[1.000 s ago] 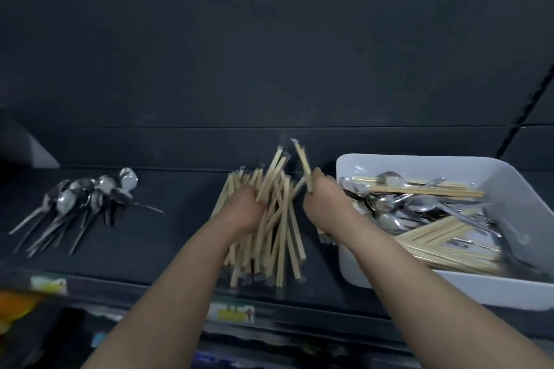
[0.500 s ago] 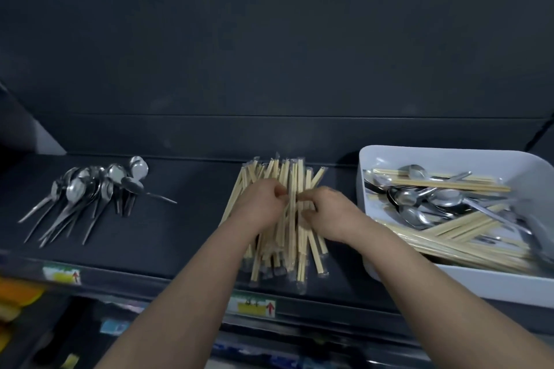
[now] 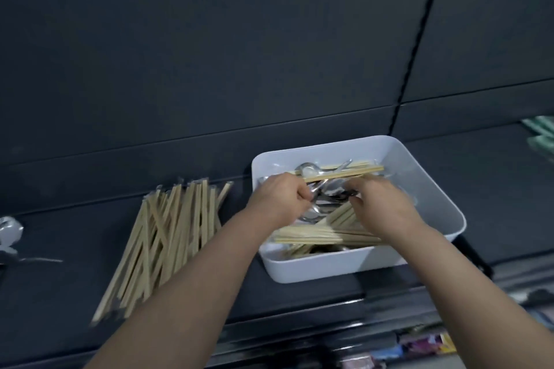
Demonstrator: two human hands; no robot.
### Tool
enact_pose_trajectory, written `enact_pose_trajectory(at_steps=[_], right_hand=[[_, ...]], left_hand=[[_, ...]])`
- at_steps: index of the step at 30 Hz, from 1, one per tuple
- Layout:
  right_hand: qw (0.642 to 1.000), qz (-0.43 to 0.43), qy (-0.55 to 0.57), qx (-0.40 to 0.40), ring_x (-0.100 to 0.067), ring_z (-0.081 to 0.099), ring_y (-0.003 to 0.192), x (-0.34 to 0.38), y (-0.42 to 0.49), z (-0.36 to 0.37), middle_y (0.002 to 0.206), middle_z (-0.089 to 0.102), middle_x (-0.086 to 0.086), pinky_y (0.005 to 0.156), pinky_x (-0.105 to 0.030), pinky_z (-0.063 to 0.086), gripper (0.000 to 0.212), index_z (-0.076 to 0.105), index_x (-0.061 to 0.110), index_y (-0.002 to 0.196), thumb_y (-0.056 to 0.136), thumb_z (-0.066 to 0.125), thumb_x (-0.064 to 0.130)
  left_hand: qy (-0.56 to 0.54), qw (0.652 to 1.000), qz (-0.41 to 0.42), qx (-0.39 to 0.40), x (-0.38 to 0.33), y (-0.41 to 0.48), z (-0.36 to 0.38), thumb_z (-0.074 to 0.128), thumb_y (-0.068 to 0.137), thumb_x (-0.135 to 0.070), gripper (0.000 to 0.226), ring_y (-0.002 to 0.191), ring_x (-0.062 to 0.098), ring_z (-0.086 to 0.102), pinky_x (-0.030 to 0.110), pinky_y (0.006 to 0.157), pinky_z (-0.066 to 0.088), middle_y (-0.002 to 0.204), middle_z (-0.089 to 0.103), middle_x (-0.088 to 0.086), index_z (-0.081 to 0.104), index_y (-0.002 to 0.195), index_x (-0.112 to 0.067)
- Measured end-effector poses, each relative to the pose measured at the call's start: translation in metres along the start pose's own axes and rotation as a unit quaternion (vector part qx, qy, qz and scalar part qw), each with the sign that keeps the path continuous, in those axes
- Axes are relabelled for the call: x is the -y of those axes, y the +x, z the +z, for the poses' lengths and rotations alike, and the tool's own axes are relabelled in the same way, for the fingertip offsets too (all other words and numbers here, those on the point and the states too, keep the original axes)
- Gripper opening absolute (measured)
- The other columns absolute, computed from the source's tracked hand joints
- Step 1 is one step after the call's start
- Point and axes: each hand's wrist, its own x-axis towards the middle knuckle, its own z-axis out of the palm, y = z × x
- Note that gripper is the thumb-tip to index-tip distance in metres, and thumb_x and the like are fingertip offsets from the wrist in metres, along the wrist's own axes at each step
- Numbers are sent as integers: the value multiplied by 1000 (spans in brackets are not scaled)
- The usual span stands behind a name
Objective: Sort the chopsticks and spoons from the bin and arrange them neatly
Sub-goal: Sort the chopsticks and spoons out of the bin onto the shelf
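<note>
Two bare hands work inside a white bin [image 3: 317,266] on a dark shelf [image 3: 60,293]. The left hand [image 3: 278,201] has its fingers curled tight, knuckles up, with the tips pressed in among the steel spoons [image 3: 311,214] heaped in the middle of the bin. Motion blur hides whether those fingers hold a spoon. The right hand [image 3: 383,204], just to the right of them, bends its fingers down into the same heap. It is blurred too, so it is unclear whether it grasps anything.

A bundle of pale wooden chopsticks [image 3: 308,238] lies crosswise in the bin below both wrists, on the person's side of the fingers. A second, smaller bundle [image 3: 344,172] lies crosswise just beyond the fingertips, toward the bin's far wall, with a spoon bowl showing beside it.

Well to the left of the left hand's fingers, outside the bin, a loose pile of sorted chopsticks [image 3: 168,237] lies on the shelf, fanned roughly lengthwise away from the person. Farther left, at the frame's edge, one shiny spoon [image 3: 10,232] rests on the shelf. Below the right forearm, colourful packets [image 3: 425,344] show, blurred, under the shelf.
</note>
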Motion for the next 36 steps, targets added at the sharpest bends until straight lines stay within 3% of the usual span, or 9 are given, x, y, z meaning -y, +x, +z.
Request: enact_pose_trajectory(at_steps=[6,9,12,16,20,24,29,33,36], right_hand=[[997,68,32,-21,-19,56,113,-44,-6,-1,123,61,2,74,-30,46,35,58,34,126,94,49,23],[997,55,45,-22,-20,54,116,-44,-6,1,123,62,2,83,-32,46,35,58,32,127,95,47,22],[998,38,51,-22,-21,53,117,-44,-6,3,123,63,0,90,-34,45,36,59,31,126,94,48,20],[995,44,81,-34,-21,53,115,-47,-6,2,119,64,-1,87,-32,45,36,58,29,127,94,49,20],[996,27,79,-32,-19,56,111,-47,-6,3,116,65,3,81,-30,45,31,61,28,121,93,50,20],[999,0,26,38,-16,60,104,-42,1,0,108,68,9,80,-28,46,24,65,33,107,90,52,23],[984,-44,-20,174,-15,62,97,-20,11,9,99,67,11,77,-25,47,14,70,31,92,79,67,35],[973,-70,-95,199,-20,62,97,-7,17,28,103,67,3,72,-27,45,15,70,25,96,82,63,28],[980,-49,-92,170,-23,60,94,-10,21,25,101,65,0,71,-29,44,16,64,22,97,85,57,31]], left_hand=[[131,981,49,131,-31,15,41,79,76,-32,29,104,15,61,31,87,50,106,69,-7,72,103,-25],[184,974,42,123,-32,21,50,81,74,-36,32,105,19,58,32,82,48,108,66,-3,70,101,-23],[203,970,29,128,-30,22,53,76,79,-35,30,106,20,53,37,87,48,113,60,1,62,100,-17],[163,982,-9,97,-25,23,49,64,89,-28,25,112,22,55,33,91,46,124,57,1,59,112,-20],[125,990,-54,34,-23,26,36,54,92,-25,15,101,25,58,34,84,47,110,64,5,63,100,-16],[63,993,-90,-38,-28,26,25,50,92,-23,16,94,28,55,33,74,41,103,63,7,62,98,-13],[-73,988,-111,-81,-24,23,18,52,91,-22,14,88,29,61,38,79,50,86,63,5,59,87,-11],[-136,980,-123,-78,-18,19,19,55,89,-20,18,86,36,65,50,81,55,82,65,13,61,87,-3],[-185,970,-123,-94,-12,16,18,56,86,-25,20,85,36,66,52,80,56,84,68,13,62,87,-6]])
